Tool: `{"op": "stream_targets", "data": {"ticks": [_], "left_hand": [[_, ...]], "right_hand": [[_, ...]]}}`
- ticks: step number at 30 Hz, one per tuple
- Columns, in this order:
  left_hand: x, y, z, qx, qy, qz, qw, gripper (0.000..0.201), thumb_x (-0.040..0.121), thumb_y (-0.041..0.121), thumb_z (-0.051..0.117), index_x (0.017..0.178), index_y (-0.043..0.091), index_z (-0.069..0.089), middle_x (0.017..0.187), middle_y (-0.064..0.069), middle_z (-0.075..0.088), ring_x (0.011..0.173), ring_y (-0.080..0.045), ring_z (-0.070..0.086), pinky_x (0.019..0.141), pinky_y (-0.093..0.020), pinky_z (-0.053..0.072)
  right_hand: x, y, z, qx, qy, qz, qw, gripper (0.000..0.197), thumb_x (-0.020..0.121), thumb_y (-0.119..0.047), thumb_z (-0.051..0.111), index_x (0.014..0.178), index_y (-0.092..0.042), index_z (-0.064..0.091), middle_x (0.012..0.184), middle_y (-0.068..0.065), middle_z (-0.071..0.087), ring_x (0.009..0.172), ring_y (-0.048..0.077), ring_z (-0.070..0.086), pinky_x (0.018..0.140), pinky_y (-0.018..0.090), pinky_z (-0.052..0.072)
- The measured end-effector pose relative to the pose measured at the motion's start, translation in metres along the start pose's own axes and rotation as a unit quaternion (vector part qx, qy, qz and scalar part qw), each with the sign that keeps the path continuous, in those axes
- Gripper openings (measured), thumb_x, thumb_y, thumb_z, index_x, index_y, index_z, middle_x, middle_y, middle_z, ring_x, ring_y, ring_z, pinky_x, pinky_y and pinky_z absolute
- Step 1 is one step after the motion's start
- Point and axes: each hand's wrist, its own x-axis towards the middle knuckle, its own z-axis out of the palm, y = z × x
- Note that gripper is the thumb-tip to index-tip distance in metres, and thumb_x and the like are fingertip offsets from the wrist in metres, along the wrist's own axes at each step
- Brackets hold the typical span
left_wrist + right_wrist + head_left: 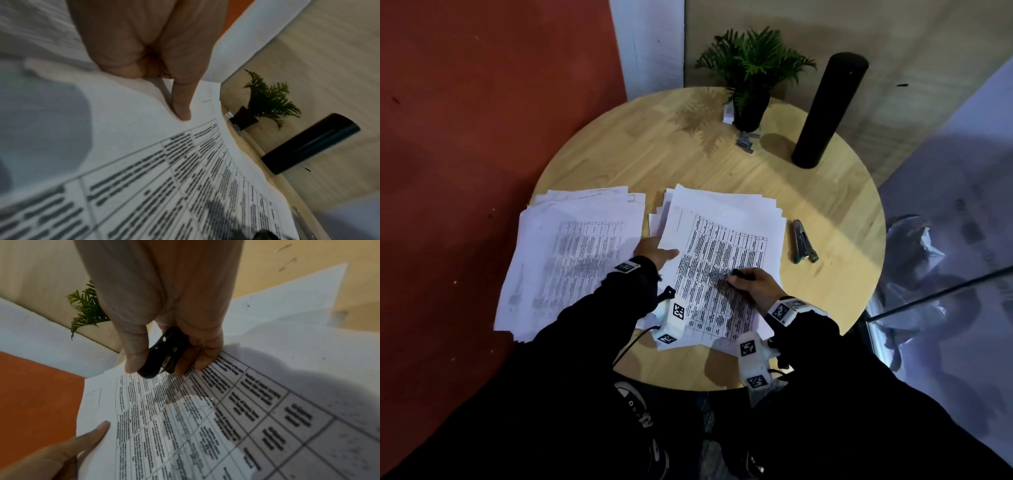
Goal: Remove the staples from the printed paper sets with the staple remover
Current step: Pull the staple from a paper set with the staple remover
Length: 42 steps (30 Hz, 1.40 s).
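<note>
Two piles of printed paper lie on the round wooden table. My left hand pinches the left edge of the top paper set of the right pile, thumb on top and fingers underneath. A staple shows near that set's corner, just beyond the thumb. My right hand rests on the same set and grips a small black staple remover between thumb and fingers. The remover's jaws point down at the page, well short of the staple.
The left pile overhangs the table's left edge. A metal stapler lies right of the papers. At the back stand a potted plant, a tall black cylinder, a small white box and grey staple strips.
</note>
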Motion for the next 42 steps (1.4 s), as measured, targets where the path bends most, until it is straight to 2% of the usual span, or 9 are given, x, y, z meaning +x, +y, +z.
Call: {"op": "stream_targets", "data": {"ticks": [7,12,15,18,20,23,25,31,42], "left_hand": [[-0.021,0.015,-0.021,-0.167,0.002,0.106,0.98,0.034,0.084,0.002,0.066,0.118,0.0,0.061,0.119,-0.017,0.063,0.107,-0.03,0.062,0.1,-0.045,0.046],[-0.029,0.039,-0.043,-0.234,-0.023,0.154,0.96,0.033,0.083,-0.006,0.062,0.115,-0.004,0.059,0.081,0.009,0.073,0.071,-0.004,0.068,0.081,-0.03,0.054],[-0.034,0.056,-0.062,-0.238,-0.054,0.198,0.949,0.028,0.084,-0.007,0.06,0.111,0.0,0.059,0.079,0.013,0.073,0.076,-0.003,0.068,0.079,-0.022,0.055],[-0.043,0.072,-0.078,-0.255,-0.076,0.233,0.935,0.023,0.083,-0.006,0.06,0.103,0.005,0.064,0.09,0.006,0.074,0.087,-0.01,0.069,0.087,-0.028,0.054],[-0.051,0.083,-0.087,-0.262,-0.091,0.248,0.928,0.025,0.083,-0.006,0.06,0.104,0.006,0.063,0.093,0.005,0.074,0.09,-0.012,0.069,0.088,-0.029,0.053],[-0.063,0.099,-0.099,-0.254,-0.118,0.277,0.919,0.035,0.079,0.001,0.063,0.114,0.005,0.061,0.106,0.001,0.071,0.105,-0.019,0.064,0.096,-0.035,0.05],[-0.076,0.111,-0.11,-0.253,-0.131,0.3,0.911,0.042,0.077,0.008,0.068,0.118,0.003,0.059,0.11,-0.001,0.07,0.111,-0.02,0.062,0.097,-0.034,0.048],[-0.119,0.147,-0.145,-0.216,-0.141,0.351,0.9,0.051,0.039,0.054,0.089,0.079,0.025,0.077,0.089,0.009,0.074,0.091,-0.004,0.067,0.084,-0.018,0.051],[-0.143,0.154,-0.179,-0.221,-0.12,0.344,0.905,0.061,0.029,0.05,0.093,0.076,0.015,0.077,0.089,0.003,0.075,0.087,-0.007,0.07,0.079,-0.019,0.054]], "right_hand": [[-0.007,-0.043,-0.021,0.167,0.053,-0.071,0.982,0.016,0.078,0.007,0.066,0.075,-0.006,0.058,0.066,0.008,0.063,0.049,0.011,0.049,0.045,0.017,0.036],[-0.016,-0.093,-0.033,0.184,0.007,-0.106,0.977,0.014,0.075,0.002,0.069,0.073,-0.005,0.058,0.05,-0.001,0.062,0.042,0.006,0.045,0.05,0.016,0.037],[-0.025,-0.122,-0.038,0.182,-0.012,-0.13,0.975,0.014,0.065,-0.009,0.072,0.071,-0.009,0.059,0.053,-0.003,0.062,0.049,0.006,0.049,0.058,0.016,0.043],[-0.034,-0.149,-0.046,0.198,-0.022,-0.166,0.966,0.009,0.082,-0.003,0.062,0.079,-0.01,0.057,0.055,-0.005,0.063,0.061,0.01,0.048,0.06,0.015,0.042],[-0.045,-0.165,-0.051,0.209,-0.061,-0.183,0.959,0.018,0.074,-0.005,0.07,0.083,-0.01,0.056,0.056,-0.005,0.062,0.061,0.01,0.046,0.059,0.015,0.039],[-0.06,-0.184,-0.054,0.185,-0.101,-0.218,0.953,0.074,0.022,-0.028,0.094,0.085,-0.011,0.059,0.064,-0.004,0.066,0.055,0.006,0.054,0.057,0.013,0.045],[-0.063,-0.193,-0.057,0.185,-0.106,-0.25,0.945,0.086,0.012,-0.036,0.094,0.087,-0.01,0.059,0.067,-0.004,0.067,0.059,0.004,0.057,0.059,0.012,0.046],[-0.079,-0.21,-0.061,0.216,-0.129,-0.268,0.93,0.089,0.011,-0.037,0.094,0.089,-0.011,0.06,0.07,-0.007,0.07,0.063,0.002,0.062,0.062,0.012,0.051],[-0.124,-0.256,-0.044,0.217,-0.218,-0.312,0.899,0.083,0.02,-0.029,0.096,0.092,-0.006,0.063,0.082,0.004,0.073,0.072,0.01,0.069,0.062,0.017,0.055]]}}
